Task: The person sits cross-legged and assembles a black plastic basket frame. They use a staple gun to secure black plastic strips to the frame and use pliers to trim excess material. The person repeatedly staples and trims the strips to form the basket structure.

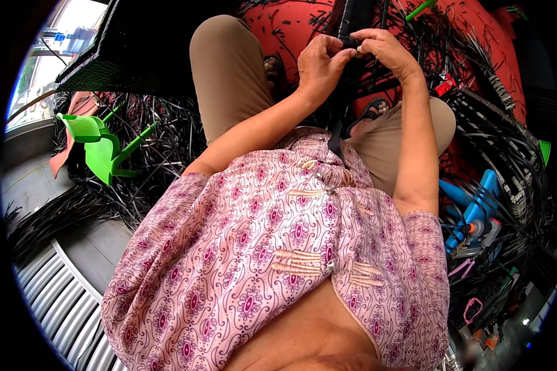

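Note:
Above my lap, both hands meet at a black bar wrapped in flat strips (345, 26). My left hand (320, 67) pinches its near end, thumb and forefinger closed. From the other side my right hand (387, 54) closes its thumb and fingers at the same spot, the fingertips of both hands almost touching. Loose black strips (377, 77) hang and lie tangled below and around the hands. Whether a single strip runs between the fingertips is too dark to make out.
Red cloth (284, 21) with black scraps lies beyond my knees. At left, a green plastic chair-like object (102, 145) sits on heaped black strips (161, 133), near a white slatted seat (65, 303). At right are blue plastic pieces (476, 213), small tools and a red packet (444, 85).

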Tool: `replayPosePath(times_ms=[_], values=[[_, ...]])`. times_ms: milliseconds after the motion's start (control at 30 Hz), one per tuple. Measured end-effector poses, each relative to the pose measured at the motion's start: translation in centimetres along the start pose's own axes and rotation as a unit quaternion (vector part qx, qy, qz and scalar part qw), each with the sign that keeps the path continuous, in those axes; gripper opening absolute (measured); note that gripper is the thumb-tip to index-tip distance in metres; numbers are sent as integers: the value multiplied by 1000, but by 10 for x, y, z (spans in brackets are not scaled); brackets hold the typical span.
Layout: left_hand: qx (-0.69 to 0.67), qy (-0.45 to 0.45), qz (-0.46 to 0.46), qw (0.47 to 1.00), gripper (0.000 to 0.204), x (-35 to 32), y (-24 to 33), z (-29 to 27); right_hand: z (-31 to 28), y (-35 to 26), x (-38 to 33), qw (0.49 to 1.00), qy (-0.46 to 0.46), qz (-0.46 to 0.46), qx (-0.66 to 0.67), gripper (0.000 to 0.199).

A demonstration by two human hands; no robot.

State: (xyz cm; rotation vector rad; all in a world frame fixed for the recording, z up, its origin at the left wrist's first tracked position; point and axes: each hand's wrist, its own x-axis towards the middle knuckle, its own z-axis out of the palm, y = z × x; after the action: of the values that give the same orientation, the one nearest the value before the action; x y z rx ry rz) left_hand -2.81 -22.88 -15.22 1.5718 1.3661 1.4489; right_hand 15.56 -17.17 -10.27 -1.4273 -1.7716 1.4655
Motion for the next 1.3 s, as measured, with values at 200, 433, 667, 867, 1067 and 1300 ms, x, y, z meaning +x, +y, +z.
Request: replayPosePath(times_ms=[200, 433, 667, 867, 1067, 1300], values=[[-6, 11, 6, 1000, 24, 3, -4, 3, -2, -4, 2, 1000, -3, -3, -18, 40], [-31, 8, 63, 998, 22, -7, -12, 6, 7, 6, 13, 999, 52, 8, -5, 30], [-352, -14, -184, 917, 13, -11, -25, -1, 10, -12, 0, 999, 41, 16, -19, 27], [-194, -12, 26, 981, 15, -3, -24, -3, 4, -7, 2, 999, 21, 25, 23, 25], [-94, -35, 101, 990, 16, 2, -14, -10, -1, 6, 7, 997, 61, 0, 53, 28], [-118, -45, 53, 991, 16, 4, -18, -10, 15, -10, -23, 936, 283, -155, 143, 25]])
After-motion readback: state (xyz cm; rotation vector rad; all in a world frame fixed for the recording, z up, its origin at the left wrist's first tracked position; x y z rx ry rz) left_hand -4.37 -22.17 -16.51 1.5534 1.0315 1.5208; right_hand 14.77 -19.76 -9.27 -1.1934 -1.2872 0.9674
